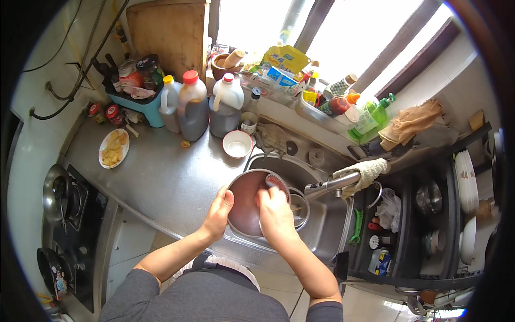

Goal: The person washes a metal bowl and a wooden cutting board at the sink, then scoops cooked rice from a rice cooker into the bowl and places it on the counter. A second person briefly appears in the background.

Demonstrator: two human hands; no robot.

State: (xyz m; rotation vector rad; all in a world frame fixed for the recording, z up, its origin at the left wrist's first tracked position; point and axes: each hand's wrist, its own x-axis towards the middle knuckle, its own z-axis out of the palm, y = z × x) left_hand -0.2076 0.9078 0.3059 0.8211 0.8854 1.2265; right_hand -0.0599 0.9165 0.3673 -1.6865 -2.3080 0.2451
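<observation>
Tilted toward me over the left sink basin is a round bowl with a brownish inside and a pale rim. My left hand steadies it from the left, thumb near the rim and fingers along the outer wall. Reaching inside the bowl, my right hand is closed on a greyish ribbed scrubber, pressed near the far right wall. My fingertips there are partly hidden. Behind the bowl, other round cookware sits in the metal sink, mostly covered from sight.
A faucet draped with a cloth reaches over the sink from the right. On the left counter stand a white bowl, large jugs and a plate of yellowish pieces. A black dish rack borders the sink; a stove is far left.
</observation>
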